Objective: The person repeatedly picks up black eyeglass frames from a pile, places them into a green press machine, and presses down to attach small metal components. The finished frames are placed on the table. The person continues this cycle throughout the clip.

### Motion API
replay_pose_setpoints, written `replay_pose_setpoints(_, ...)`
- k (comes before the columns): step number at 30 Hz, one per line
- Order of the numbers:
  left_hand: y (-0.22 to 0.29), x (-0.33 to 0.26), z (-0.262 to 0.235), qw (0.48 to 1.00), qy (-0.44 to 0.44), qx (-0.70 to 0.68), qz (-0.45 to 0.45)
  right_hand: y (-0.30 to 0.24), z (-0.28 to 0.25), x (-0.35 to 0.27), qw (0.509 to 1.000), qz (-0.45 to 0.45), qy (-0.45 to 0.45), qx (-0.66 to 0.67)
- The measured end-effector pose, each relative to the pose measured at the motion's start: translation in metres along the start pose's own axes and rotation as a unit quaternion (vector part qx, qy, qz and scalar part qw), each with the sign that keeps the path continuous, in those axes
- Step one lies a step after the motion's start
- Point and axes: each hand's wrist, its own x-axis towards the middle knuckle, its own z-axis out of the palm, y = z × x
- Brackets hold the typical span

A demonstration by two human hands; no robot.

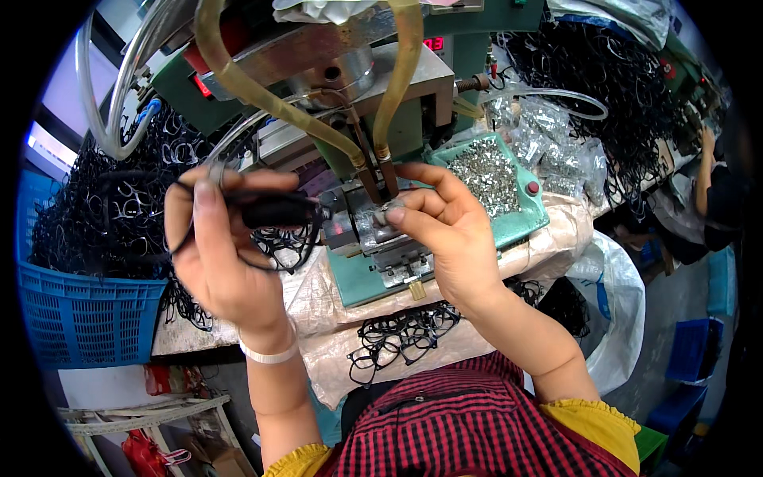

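Observation:
My left hand (pixel 226 266) is closed around a black eyeglass frame (pixel 278 208), blurred by motion, and holds it up left of the machine's fixture. At the metal fixture (pixel 373 230), my right hand (pixel 457 234) has its thumb and index finger pinched together. Whatever sits between those fingertips is too small to make out. Just above them, two copper-brown electrodes (pixel 380 181) point down from the machine, fed by yellowish hoses (pixel 262 95). Further right, a green tray (pixel 520 219) holds a heap of small silvery metal parts (pixel 485 175).
A blue basket (pixel 87 306) heaped with black frames stands at the left. More frames (pixel 405 330) lie on the covering at the bench's near edge. Clear bags (pixel 556 143) and another frame pile (pixel 588 75) are at the back right. Another person's arm (pixel 705 175) shows far right.

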Motion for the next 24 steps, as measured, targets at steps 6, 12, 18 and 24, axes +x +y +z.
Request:
replay_pose_setpoints(6,-0.008,-0.024,-0.015,0.991,0.019,-0.129,-0.011,-0.013,-0.018,0.002,0.975,0.068,0.032,0.208)
replay_pose_setpoints(12,-0.039,-0.061,-0.087,0.979,0.122,-0.094,-0.135,0.017,-0.137,0.057,0.806,-0.16,0.171,-0.543)
replay_pose_setpoints(18,0.015,-0.022,-0.024,0.986,-0.016,0.15,0.077,0.031,-0.138,0.05,0.611,-0.276,0.12,-0.732)
replay_pose_setpoints(24,0.002,-0.034,-0.007,0.999,-0.043,-0.011,0.013,0.016,-0.14,0.034,0.651,-0.331,0.17,-0.662)
